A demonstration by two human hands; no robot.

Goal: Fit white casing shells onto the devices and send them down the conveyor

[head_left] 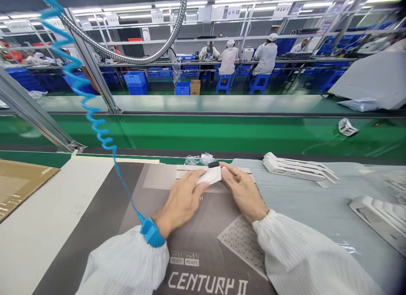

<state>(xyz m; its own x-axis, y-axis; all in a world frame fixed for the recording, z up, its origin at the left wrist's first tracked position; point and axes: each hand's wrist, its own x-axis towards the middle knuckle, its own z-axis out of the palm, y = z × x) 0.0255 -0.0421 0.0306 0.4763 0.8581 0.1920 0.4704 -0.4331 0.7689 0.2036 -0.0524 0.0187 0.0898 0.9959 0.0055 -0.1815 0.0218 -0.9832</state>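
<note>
A small white plastic part (212,175) with a black end piece (213,164) is held up over a dark grey printed cardboard sheet or box (193,223) lettered "CENTURY II". My left hand (184,197) closes round the part from the left, thumb along its near side. From the right, my right hand (242,191) pinches its other end between thumb and fingers. A blue wrist strap (152,232) with a coiled cord (95,113) is on my left wrist. Crumpled clear plastic (199,159) lies just beyond the part.
Several white plastic parts (296,169) lie stacked at the right, with more (380,219) nearer me. Brown cardboard (25,183) lies at the left. Past the bench edge runs a green conveyor (196,132); a metal frame post (91,62) stands left. Co-workers sit farther back.
</note>
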